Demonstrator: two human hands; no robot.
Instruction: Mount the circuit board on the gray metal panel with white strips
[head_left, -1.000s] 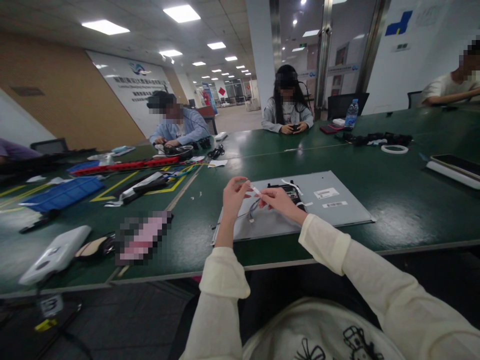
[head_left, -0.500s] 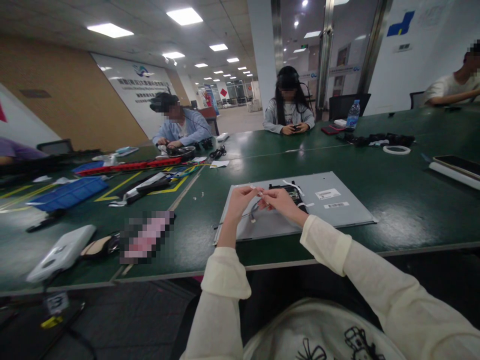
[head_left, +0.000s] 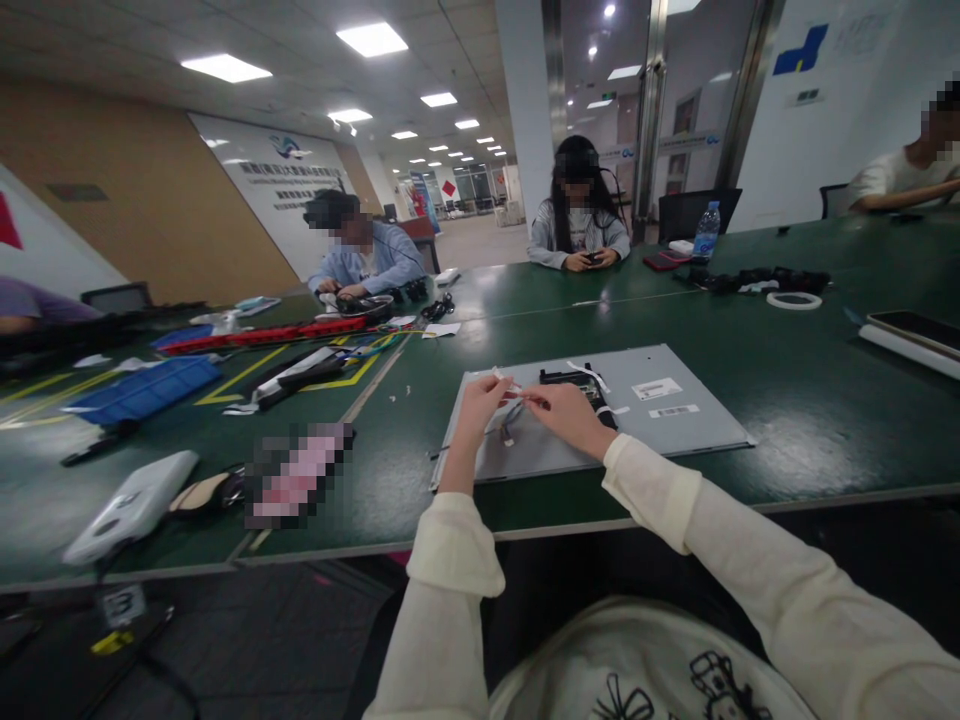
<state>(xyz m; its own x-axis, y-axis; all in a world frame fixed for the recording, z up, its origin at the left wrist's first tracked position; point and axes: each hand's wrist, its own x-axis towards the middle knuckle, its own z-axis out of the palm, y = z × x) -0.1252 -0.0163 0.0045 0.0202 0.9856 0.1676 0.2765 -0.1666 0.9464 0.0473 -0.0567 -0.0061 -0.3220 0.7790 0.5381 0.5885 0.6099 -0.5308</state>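
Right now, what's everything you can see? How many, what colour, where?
Table: one, green, across the view
Panel: one, grey, before the person
Labels: two, white, on the panel's right
Dark part: one, black, on the panel
Loose cable: count unclear, greyish, over the panel
Tray: at least one, blue, left
Long bar: one, red, behind the tray
Bottle: one, bluish, far right
Ring: one, white, right
Rounded device: one, white, near left
Other clutter: uncounted, mixed colours, both sides
Other people: four, mixed clothes, around the table
Ceiling lights: several, white, overhead
Pale strip: one, whitish, above the panel
Left hand, right hand: one each, cream-sleeved, pinching the strip
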